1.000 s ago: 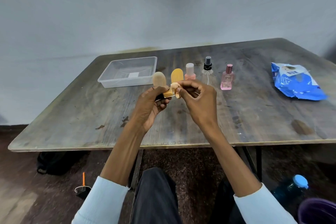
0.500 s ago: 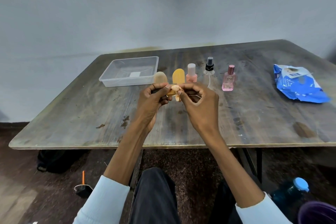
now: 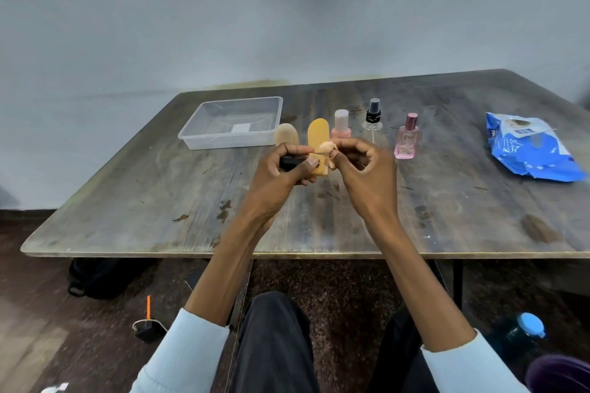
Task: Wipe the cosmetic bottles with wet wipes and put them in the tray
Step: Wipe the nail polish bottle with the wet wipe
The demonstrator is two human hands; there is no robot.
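A: The cosmetic bottles — where are they?

B: Three stand in a row on the surface (image 3: 447, 201): a peach bottle (image 3: 341, 126) with a pale cap, a clear spray bottle (image 3: 372, 120) with a black nozzle, and a pink perfume bottle (image 3: 407, 140). The lower part of the peach one is hidden behind the fingers. A yellow bottle (image 3: 318, 150) is held up in front of them, and a beige rounded piece (image 3: 286, 135) peeks out above the left hand (image 3: 277, 179); I cannot tell whether that stands on the surface or is held.

A: And the hands?

B: The left hand's fingers are curled round the yellow bottle's lower end and a black part (image 3: 291, 162), perhaps a cap, mostly covered by the thumb. The right hand (image 3: 364, 175) pinches a small pinkish wad (image 3: 327, 147) against the bottle's side; too small to say whether it is a wipe.

A: The tray?

B: The clear tray (image 3: 204, 137) sits to the left behind the hands, a white label visible through its bottom. A blue wipes pack (image 3: 530, 153) lies far right, well apart.
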